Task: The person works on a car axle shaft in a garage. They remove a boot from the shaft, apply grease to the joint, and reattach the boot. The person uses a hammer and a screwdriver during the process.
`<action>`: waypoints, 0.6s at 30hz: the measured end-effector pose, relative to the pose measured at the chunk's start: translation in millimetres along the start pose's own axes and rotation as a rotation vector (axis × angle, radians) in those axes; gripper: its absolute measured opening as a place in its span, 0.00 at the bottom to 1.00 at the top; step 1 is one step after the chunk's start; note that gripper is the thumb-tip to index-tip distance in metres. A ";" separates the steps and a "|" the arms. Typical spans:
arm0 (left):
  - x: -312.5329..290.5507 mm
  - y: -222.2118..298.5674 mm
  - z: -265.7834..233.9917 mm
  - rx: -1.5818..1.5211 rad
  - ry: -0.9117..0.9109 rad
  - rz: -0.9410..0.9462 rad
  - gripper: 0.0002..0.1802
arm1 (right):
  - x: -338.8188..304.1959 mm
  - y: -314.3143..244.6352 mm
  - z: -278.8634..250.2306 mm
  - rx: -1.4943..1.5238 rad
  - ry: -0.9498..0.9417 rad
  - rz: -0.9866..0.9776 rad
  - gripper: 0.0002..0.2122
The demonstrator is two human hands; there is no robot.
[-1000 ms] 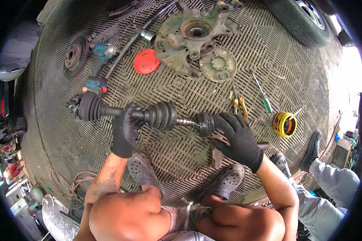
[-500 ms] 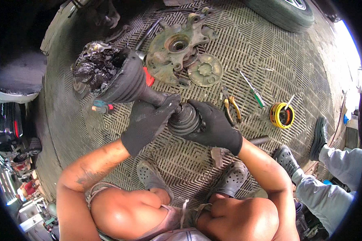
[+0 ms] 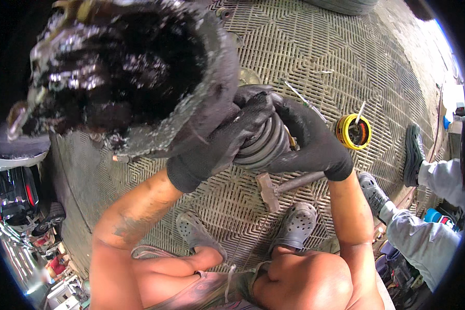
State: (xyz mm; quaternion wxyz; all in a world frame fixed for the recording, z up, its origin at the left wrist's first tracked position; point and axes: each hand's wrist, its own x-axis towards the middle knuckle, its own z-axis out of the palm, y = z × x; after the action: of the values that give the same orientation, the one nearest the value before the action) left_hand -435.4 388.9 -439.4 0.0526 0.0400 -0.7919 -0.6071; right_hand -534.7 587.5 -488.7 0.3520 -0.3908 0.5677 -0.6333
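Observation:
A car drive axle is held up in front of me between both hands. Its open greasy end, packed with shiny black grease, looms large at upper left. My left hand, in a black glove, is closed round the shaft beside that end. My right hand, gloved alike, curls round the ribbed rubber boot at the other end, its thumb underneath. Part of the shaft between the hands is hidden by the gloves.
On the slatted mat lie a hammer near my feet and a screwdriver. A yellow tub with a stick in it stands at right. Another person's legs are at far right; a tyre is at the top.
The axle's greasy end has come up much closer to me and now hides the rusty metal part behind it. Both hands have shifted right, still gripping the axle.

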 end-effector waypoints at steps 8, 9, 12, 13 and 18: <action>37.0 18.6 38.7 -0.313 0.242 -0.104 0.10 | -19.2 13.3 -28.0 0.187 0.180 0.033 0.40; 40.6 18.7 43.2 -0.326 0.268 -0.099 0.08 | -32.1 25.1 -32.7 0.182 0.242 0.080 0.39; 30.9 16.1 39.8 -0.257 0.349 -0.098 0.12 | -55.8 58.2 -24.6 -0.092 0.154 0.370 0.32; 27.9 10.6 37.8 -0.268 0.349 -0.099 0.13 | -64.4 66.5 -18.9 -0.248 0.102 0.422 0.31; 19.0 8.4 31.9 -0.305 0.373 -0.106 0.14 | -62.7 114.5 18.2 -0.740 0.194 0.432 0.30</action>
State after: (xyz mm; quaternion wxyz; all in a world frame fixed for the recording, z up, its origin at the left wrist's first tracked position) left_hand -458.4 419.3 -438.9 0.1714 0.1842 -0.6647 -0.7035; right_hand -490.1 622.9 -607.6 0.2576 -0.3017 0.8554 -0.3330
